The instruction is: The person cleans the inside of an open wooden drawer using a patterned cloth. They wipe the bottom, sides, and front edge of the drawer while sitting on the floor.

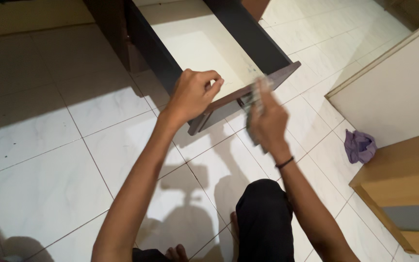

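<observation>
Head camera, looking down: a person sits on a pale tiled floor (49, 145), one knee in black trousers (264, 213) and bare toes at the bottom edge of the frame, both arms stretched forward. The right hand (267, 119), a dark band (284, 163) at its wrist, is closed around a blurred grey tool (254, 104) whose kind cannot be made out; it is held at the front panel of an open dark drawer (248, 90). The left hand (195, 94) hovers over that same front edge, fingers curled together with thumb pressed to forefinger, as if pinching something too small to see. The drawer's pale bottom lies bare beyond the hands, its dark side walls running back to a brown cabinet (112, 29). Off to the right, a crumpled purple cloth (360, 145) lies on the tiles beside a light wooden panel (403, 179).
</observation>
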